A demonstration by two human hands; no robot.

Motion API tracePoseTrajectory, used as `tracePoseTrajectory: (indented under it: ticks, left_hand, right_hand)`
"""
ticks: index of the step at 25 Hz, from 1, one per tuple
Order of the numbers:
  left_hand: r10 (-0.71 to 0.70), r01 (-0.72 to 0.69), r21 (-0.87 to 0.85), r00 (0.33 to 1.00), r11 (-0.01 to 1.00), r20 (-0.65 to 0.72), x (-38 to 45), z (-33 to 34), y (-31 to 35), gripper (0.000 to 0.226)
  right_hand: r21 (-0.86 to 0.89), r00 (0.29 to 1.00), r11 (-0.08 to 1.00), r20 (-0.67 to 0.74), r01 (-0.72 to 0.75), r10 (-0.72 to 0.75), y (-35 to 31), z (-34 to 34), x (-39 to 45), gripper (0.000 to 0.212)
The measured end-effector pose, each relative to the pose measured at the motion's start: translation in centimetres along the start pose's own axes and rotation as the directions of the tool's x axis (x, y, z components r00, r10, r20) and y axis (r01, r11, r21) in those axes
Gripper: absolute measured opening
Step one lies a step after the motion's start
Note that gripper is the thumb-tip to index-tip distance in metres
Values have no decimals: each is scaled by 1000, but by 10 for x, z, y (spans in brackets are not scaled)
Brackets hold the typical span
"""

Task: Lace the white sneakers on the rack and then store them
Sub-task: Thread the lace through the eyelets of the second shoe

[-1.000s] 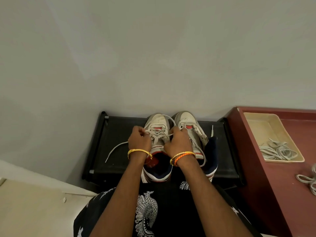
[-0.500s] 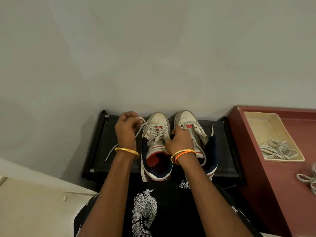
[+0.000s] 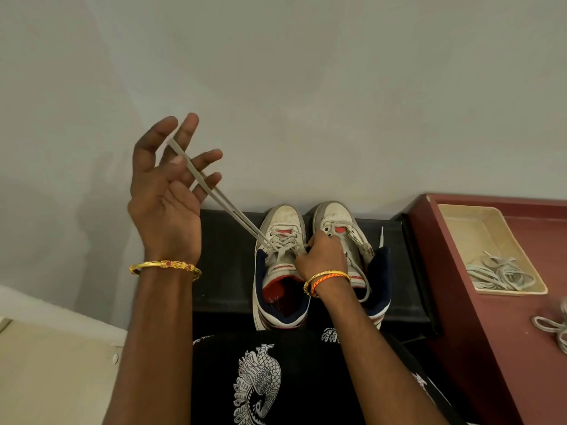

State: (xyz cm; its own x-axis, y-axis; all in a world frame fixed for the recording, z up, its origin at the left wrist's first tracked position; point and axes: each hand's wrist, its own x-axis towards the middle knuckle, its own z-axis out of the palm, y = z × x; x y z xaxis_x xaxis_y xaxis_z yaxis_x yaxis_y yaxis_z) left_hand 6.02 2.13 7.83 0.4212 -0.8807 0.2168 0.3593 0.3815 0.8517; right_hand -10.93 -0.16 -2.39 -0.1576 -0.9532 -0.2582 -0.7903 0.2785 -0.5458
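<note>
The pair of white sneakers sits toes to the wall on the black rack (image 3: 221,271), side by side and touching; I am working the left sneaker (image 3: 280,265), whose lower eyelets already show crossed lacing, while the right sneaker (image 3: 343,240) carries a lace that looks loose and trails over its collar. From the left shoe's eyelets the shoelace (image 3: 227,199) runs taut up and to the left into my left hand (image 3: 164,194), which is raised high against the wall, palm toward me; the thumb presses the lace against the fingers, and the other fingers are fanned out. My right hand (image 3: 322,259) rests on the tongues where the two shoes meet, fingers curled down at the lacing of the left shoe, apparently pinning the crossing, though I cannot tell whether it pinches the other lace end. I judge this to be the draw-through of one pass. To do it well I should pull along the line of the eyelet, keep the flat lace from twisting, hold the shoe down so that it does not lift off the rack, and stop once the slack is gone, leaving both ends about even. To the right stands a dark red cabinet (image 3: 491,332) with a beige tray (image 3: 478,228) holding spare laces (image 3: 500,274); another lace bundle (image 3: 552,326) lies near its edge.
</note>
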Motion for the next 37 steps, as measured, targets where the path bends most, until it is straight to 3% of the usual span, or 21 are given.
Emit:
tracePoseTrajectory:
  ticks: [2,3,4,6,7,9,11,13,15,17,18,20,22,23,25,26,27,29,32,34,37]
  left_hand:
    - [-24,42,332,998,942,-58,2,-1,-11,28]
    - [-79,119,584,992,803,-94,3,-6,-24,30]
    - [-193,224,791,972,570,-136,1,-13,-40,37]
    - [-476,374,916,838,144,-267,-11,-23,-68,59]
    - [-526,379,925,790,12,-316,-16,-23,-77,65]
    - [-453,243,959,845,-147,-283,-23,-16,-89,65]
    - [-380,-2,989,924,-151,-56,-23,-6,-101,57]
    - [-437,-195,972,891,-127,122,-26,3,-113,46]
    - [-502,-239,954,856,-180,119,-30,3,-126,32]
    - [-428,-196,964,898,-178,104,-28,-2,-130,24]
    - [-342,-171,978,932,-118,122,-27,-4,-129,22]
    - [-71,-36,983,996,178,49,-23,-5,-120,18]
    - [174,129,895,960,426,-221,-16,-9,-105,16]
    - [253,223,869,899,442,-359,-14,-14,-98,20]
    - [226,423,828,823,368,-521,-13,-24,-89,45]
    - [129,454,837,851,305,-509,-16,-27,-88,57]
    - [11,417,876,902,242,-432,-21,-27,-89,61]
    - [-220,199,966,962,164,-161,-34,-22,-99,51]
    - [-428,-147,989,894,-1,133,-42,-4,-121,35]
    - [-448,-239,966,877,-94,173,-39,7,-133,27]
    - [-455,-203,973,881,-110,132,-31,11,-147,29]
  right_hand:
    - [5,1000,1000,1,2,-2,0,0,0,37]
    - [9,1000,1000,4,3,-3,0,0,0,36]
    - [12,1000,1000,6,4,-4,0,0,0,35]
    - [8,1000,1000,7,10,-10,1,1,1,33]
    - [6,1000,1000,8,12,-12,1,1,1,32]
    - [2,1000,1000,10,15,-15,1,2,3,32]
    - [-15,1000,1000,14,22,-22,1,4,5,31]
    - [-28,999,999,26,31,-30,2,6,6,29]
    - [-42,999,999,37,35,-33,3,8,7,28]
    - [-41,999,999,44,27,-25,4,9,9,29]
    - [-35,999,999,45,24,-22,4,9,10,29]
    - [-29,999,999,46,25,-24,4,9,10,30]
    - [-24,998,999,50,33,-31,5,8,11,28]
    - [-26,998,999,51,39,-38,5,8,11,27]
    - [-31,998,998,49,53,-51,6,8,11,24]
    - [-34,998,998,43,57,-55,7,9,12,23]
    - [-46,997,997,34,64,-63,7,10,11,22]
    - [-100,996,991,18,93,-92,4,14,11,22]
    - [-125,997,989,-19,74,-77,0,18,11,23]
    - [-40,999,999,-53,5,-7,1,18,13,21]
    - [20,997,999,-66,-38,39,4,14,16,18]
